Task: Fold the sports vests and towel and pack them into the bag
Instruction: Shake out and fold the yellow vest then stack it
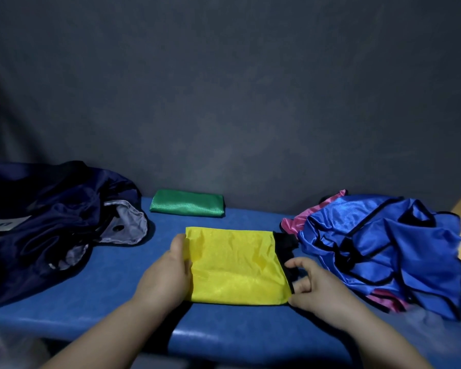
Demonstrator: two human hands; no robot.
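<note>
We find the yellow vest (237, 265), a glossy folded rectangle with black trim at its right edge, flat on the padded blue table (237, 331) between our hands; the left hand (165, 275) grips its left edge, thumb on top; the right hand (314, 286) pinches the trimmed right edge; a folded green vest (188, 206) lies behind; a crumpled shiny blue vest (383, 249) covers a pink vest (296, 222) at right; the slack navy bag (45, 222) sits left.

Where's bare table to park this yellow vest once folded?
Bare blue padded table lies between the folded green vest and the crumpled blue vest heap, and along the front edge below the folded yellow vest. Navy bag crowds the left, the heap the right.
</note>
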